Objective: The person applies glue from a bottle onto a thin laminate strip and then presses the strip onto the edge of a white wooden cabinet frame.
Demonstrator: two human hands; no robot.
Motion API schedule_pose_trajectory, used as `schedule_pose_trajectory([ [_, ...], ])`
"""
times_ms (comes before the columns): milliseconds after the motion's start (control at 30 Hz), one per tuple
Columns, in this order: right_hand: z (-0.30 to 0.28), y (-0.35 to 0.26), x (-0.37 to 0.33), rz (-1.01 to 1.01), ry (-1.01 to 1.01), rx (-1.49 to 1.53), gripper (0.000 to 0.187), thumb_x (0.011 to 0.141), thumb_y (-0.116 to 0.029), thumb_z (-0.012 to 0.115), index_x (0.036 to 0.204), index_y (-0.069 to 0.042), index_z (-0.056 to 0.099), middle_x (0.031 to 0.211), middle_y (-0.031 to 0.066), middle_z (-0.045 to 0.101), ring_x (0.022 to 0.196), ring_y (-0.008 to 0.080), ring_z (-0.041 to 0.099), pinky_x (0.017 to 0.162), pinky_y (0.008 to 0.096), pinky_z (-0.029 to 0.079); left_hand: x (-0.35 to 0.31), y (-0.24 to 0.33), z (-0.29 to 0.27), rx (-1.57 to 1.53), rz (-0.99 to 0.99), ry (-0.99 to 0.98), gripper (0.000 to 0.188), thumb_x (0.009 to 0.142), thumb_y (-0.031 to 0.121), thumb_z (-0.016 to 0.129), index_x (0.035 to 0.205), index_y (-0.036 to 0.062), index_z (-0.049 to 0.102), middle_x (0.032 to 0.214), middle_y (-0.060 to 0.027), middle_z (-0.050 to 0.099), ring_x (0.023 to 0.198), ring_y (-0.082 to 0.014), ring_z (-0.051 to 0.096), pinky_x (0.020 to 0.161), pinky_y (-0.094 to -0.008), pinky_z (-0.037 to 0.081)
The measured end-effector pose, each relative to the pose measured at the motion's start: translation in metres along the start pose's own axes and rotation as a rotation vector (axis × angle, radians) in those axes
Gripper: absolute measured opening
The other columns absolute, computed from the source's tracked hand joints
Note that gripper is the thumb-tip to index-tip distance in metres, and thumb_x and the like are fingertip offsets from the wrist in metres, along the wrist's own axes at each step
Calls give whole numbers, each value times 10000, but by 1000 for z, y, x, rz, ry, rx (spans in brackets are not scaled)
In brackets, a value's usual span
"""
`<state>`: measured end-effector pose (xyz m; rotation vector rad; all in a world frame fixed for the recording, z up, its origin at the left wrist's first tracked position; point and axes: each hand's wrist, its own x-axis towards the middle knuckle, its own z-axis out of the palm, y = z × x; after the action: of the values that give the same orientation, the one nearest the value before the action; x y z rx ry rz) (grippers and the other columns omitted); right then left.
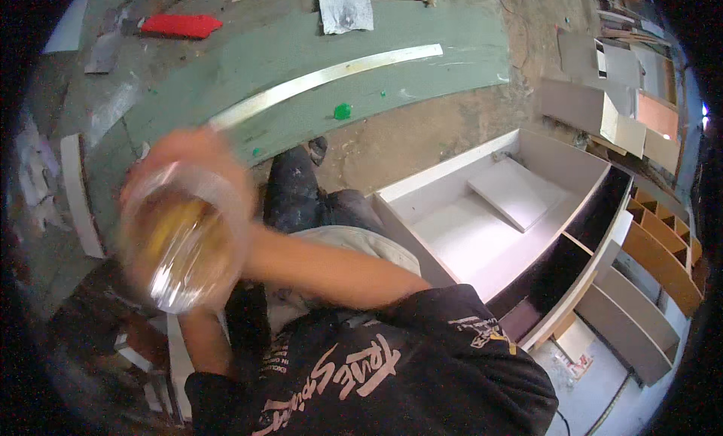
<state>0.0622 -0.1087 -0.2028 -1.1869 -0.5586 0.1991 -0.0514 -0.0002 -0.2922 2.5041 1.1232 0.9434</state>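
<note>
A clear, shiny round plastic thing (pixel 177 285) with yellow showing through it is held up close in front of me, left of the middle. It is blurred, so I cannot tell whether it is a container or a roll of tape. My right arm reaches across from the right, and my right hand (pixel 192 150), smeared by motion, is closed around the far side of this thing. From below, my left forearm (pixel 205 342) rises to it, and the left fingers are hidden behind it. A long white strip (pixel 324 76) extends away past my right hand, over a green sheet.
The green sheet (pixel 452 56) spreads on the floor ahead, with a green blob (pixel 343 111) on it. A red-handled tool (pixel 181 25) is at far left. To my right stands an open whitish cabinet box (pixel 422 178) with a loose board (pixel 512 191) inside. More panels (pixel 576 108) lie beyond.
</note>
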Motion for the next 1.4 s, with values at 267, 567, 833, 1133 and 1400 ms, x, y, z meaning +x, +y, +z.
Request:
schedule_pose_trajectory([
  [267, -57, -36, 46, -64, -298, 126, 281, 764, -125, 734, 1028, -86, 648, 972, 73, 675, 1000, 218, 643, 881, 336, 505, -7, -9, 6, 26, -51, -85, 343, 790, 36, 585, 1109, 57, 706, 1109, -103, 708, 1070, -310, 632, 978, -417, 455],
  [567, -187, 44, 77, -282, 44, -450, 629, 742, -158, 814, 1201, 9, 417, 977, 144, 648, 874, 249, 666, 787, 382, 566, -4, -8, 5, -40, 27, 6, 355, 778, 33, 561, 1102, 60, 705, 1118, -101, 701, 1057, -318, 636, 974, -430, 454],
  [833, -314, 39, 134, -313, 274, -31, 791, 751, 48, 758, 1367, -136, 296, 1067, 193, 631, 875, 305, 677, 781, 448, 591, 0, -1, 1, 32, 24, -17, 365, 771, 17, 557, 1105, 52, 700, 1128, -109, 699, 1064, -328, 634, 979, -444, 450],
  [1133, -351, 11, 153, -405, 467, -309, 467, 773, 22, 683, 1189, 17, 471, 975, 203, 649, 872, 319, 691, 788, 448, 607, 0, -1, 3, -4, 55, -10, 376, 777, 29, 558, 1126, 54, 696, 1144, -120, 692, 1075, -341, 629, 980, -454, 454],
  [1400, -289, 30, 113, -420, 227, -378, 531, 775, -109, 713, 1234, -19, 463, 990, 176, 646, 886, 305, 672, 800, 461, 577, -9, -15, 5, 16, -2, -60, 375, 794, 32, 550, 1140, 42, 694, 1147, -120, 689, 1098, -329, 618, 985, -444, 447],
])
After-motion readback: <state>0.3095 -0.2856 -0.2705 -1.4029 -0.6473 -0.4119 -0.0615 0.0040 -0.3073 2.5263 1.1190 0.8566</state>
